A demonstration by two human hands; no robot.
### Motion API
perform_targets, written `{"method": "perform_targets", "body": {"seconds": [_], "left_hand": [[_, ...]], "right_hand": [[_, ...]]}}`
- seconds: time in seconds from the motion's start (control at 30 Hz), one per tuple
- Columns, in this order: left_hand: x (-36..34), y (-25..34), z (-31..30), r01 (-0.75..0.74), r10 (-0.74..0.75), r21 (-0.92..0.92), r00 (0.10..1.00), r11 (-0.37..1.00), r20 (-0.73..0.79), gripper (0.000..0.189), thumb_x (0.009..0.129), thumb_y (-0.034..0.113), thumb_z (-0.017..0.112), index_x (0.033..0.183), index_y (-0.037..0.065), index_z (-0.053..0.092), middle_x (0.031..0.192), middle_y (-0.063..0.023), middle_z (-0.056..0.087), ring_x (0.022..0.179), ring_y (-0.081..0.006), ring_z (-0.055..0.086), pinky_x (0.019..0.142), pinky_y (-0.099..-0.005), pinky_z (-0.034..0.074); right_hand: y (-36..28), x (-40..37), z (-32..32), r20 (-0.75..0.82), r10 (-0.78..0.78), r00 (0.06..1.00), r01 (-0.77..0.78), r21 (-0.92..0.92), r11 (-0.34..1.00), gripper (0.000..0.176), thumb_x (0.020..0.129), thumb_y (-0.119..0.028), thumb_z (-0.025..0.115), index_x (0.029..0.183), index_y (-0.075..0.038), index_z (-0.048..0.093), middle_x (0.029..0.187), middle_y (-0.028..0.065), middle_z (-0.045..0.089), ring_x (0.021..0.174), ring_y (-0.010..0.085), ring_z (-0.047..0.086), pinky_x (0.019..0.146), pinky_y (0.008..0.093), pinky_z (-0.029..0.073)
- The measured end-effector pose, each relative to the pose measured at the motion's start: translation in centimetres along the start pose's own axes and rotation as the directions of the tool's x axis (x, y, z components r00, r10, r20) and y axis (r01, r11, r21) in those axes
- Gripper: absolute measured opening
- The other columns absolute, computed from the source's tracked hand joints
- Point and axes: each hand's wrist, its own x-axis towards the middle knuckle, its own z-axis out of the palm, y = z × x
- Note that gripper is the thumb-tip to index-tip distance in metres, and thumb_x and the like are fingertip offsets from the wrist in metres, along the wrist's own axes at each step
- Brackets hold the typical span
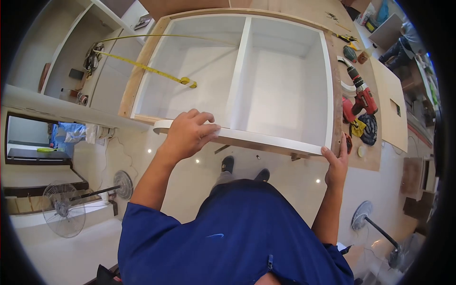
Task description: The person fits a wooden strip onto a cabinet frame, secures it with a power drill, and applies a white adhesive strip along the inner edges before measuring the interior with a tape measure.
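Observation:
A white-lined cabinet box (241, 71) with wooden outer edges and one divider lies open side up before me. Along its near edge runs a white edging strip (266, 137), whose left end curls away from the wood. My left hand (191, 132) has its fingers bent over this strip near the left compartment. At the near right corner, my right hand (337, 161) grips the cabinet, thumb on the white edge and fingers along the outer side. A yellow tape measure (161, 73) hangs in a loop over the left compartment.
Right of the cabinet, a red cordless drill (365, 97), pliers (346, 38) and a dark-and-yellow cloth bundle (365, 128) lie on a plywood sheet (389, 99). Pedestal fans (64, 209) stand on both sides. Another person (403, 45) is at far right.

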Motion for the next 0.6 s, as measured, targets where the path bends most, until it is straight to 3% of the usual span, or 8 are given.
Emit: {"method": "perform_targets", "body": {"seconds": [0.2, 0.4, 0.47, 0.5, 0.57, 0.6], "left_hand": [[-1.1, -0.2, 1.8, 0.011, -0.013, -0.014, 0.991, 1.0, -0.135, 0.02, 0.08, 0.019, 0.083, 0.098, 0.014, 0.078, 0.096, 0.0027, 0.069, 0.088, -0.0212, 0.061, 0.076, -0.0384, 0.045], [-1.6, -0.2, 3.4, 0.009, -0.028, -0.079, 0.967, 0.997, -0.253, 0.02, 0.082, 0.019, 0.082, 0.1, 0.014, 0.077, 0.1, 0.003, 0.068, 0.096, -0.0204, 0.061, 0.083, -0.0398, 0.042], [-1.7, -0.2, 3.7, 0.012, -0.036, -0.092, 0.964, 0.996, -0.263, 0.02, 0.083, 0.019, 0.081, 0.101, 0.013, 0.076, 0.102, 0.0026, 0.067, 0.097, -0.0203, 0.06, 0.084, -0.0404, 0.041], [-1.7, -0.2, 3.8, 0.014, -0.039, -0.097, 0.964, 0.995, -0.262, 0.02, 0.083, 0.02, 0.081, 0.101, 0.012, 0.076, 0.103, 0.0024, 0.067, 0.097, -0.0203, 0.06, 0.085, -0.0407, 0.041], [-1.8, -0.2, 3.8, 0.021, -0.047, -0.106, 0.967, 0.994, -0.25, 0.02, 0.084, 0.02, 0.08, 0.102, 0.011, 0.076, 0.103, 0.0019, 0.067, 0.098, -0.0204, 0.06, 0.086, -0.0413, 0.041], [-1.8, -0.2, 3.7, 0.024, -0.05, -0.109, 0.969, 0.994, -0.24, 0.02, 0.084, 0.02, 0.08, 0.102, 0.011, 0.076, 0.102, 0.0016, 0.067, 0.098, -0.0205, 0.06, 0.086, -0.0415, 0.04]], "right_hand": [[-0.4, -0.1, 0.2, -0.018, -0.006, 1.0, 0.005, -0.082, 0.997, 0.092, 0.08, -0.001, 0.074, 0.16, 0.006, 0.028, 0.155, 0.0199, 0.045, 0.139, 0.0265, 0.049, 0.116, 0.0362, 0.039], [0.3, -1.0, 0.8, -0.045, -0.152, 0.987, 0.141, -0.191, 0.971, 0.08, 0.084, -0.004, 0.072, 0.156, 0.005, 0.039, 0.162, 0.0192, 0.038, 0.146, 0.028, 0.041, 0.119, 0.038, 0.034], [1.3, -1.2, 0.7, -0.111, -0.252, 0.961, 0.184, -0.42, 0.889, 0.069, 0.085, -0.004, 0.072, 0.151, -0.001, 0.05, 0.16, 0.0191, 0.041, 0.146, 0.0296, 0.042, 0.118, 0.039, 0.034], [1.3, -1.5, 1.0, -0.134, -0.305, 0.943, 0.193, -0.528, 0.827, 0.064, 0.086, -0.003, 0.071, 0.148, -0.004, 0.055, 0.16, 0.019, 0.043, 0.146, 0.0304, 0.043, 0.118, 0.0394, 0.034], [1.4, -2.2, 1.8, 0.043, -0.573, 0.818, 0.309, -0.874, 0.375, 0.053, 0.089, -0.004, 0.069, 0.141, -0.009, 0.063, 0.157, 0.0195, 0.046, 0.144, 0.0331, 0.044, 0.118, 0.0439, 0.032], [1.5, -2.7, 2.8, 0.179, -0.648, 0.74, 0.309, -0.947, 0.092, 0.048, 0.09, -0.005, 0.068, 0.138, -0.012, 0.066, 0.156, 0.0198, 0.047, 0.143, 0.0345, 0.045, 0.119, 0.0461, 0.031]]}}
